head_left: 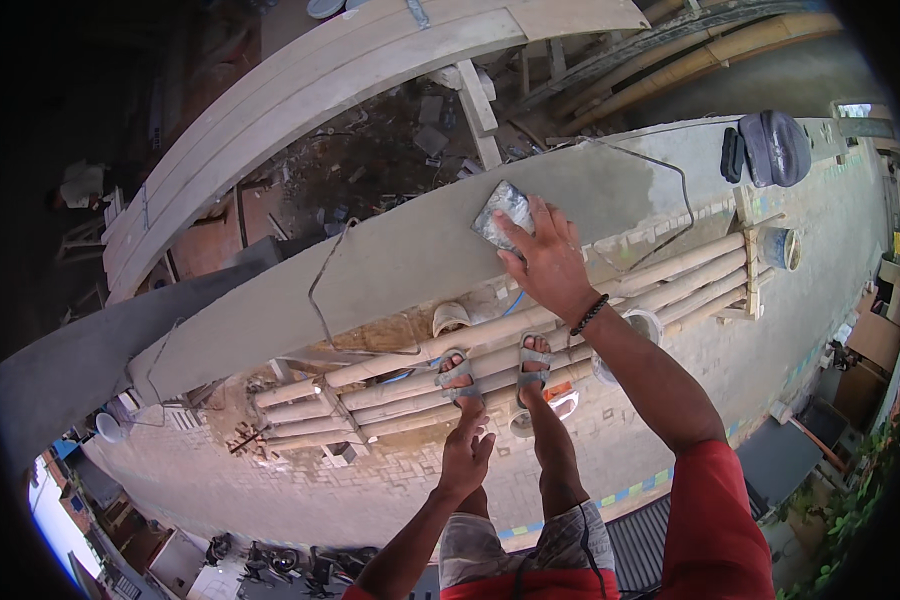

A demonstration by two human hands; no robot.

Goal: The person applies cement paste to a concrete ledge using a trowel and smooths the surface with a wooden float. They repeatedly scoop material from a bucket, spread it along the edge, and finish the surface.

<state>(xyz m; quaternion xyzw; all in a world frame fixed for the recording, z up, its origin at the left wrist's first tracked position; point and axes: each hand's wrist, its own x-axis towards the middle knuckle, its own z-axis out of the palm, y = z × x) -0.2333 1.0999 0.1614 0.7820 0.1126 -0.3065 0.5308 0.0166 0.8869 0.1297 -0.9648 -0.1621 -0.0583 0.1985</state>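
Observation:
My right hand (548, 258) reaches forward onto a long grey concrete ledge (400, 258). Its fingers press on a rectangular speckled pad (505, 214), white and dark grey, that lies flat against the ledge's top; its exact kind does not show. Around and to the right of the pad the plaster looks darker and damp. My left hand (465, 462) hangs low in front of my left leg, thumb apart from loosely bent fingers, with nothing in it. Thin bent metal rods (317, 290) cross the ledge on either side of my right hand.
My sandalled feet stand on a bamboo-pole platform (400, 388) high above a paved ground. A dark grey bundle (773, 148) sits at the ledge's right end. Buckets (778, 249) stand by the poles. Beyond the ledge, a drop shows rubble (370, 165) and a curved pale beam (300, 95).

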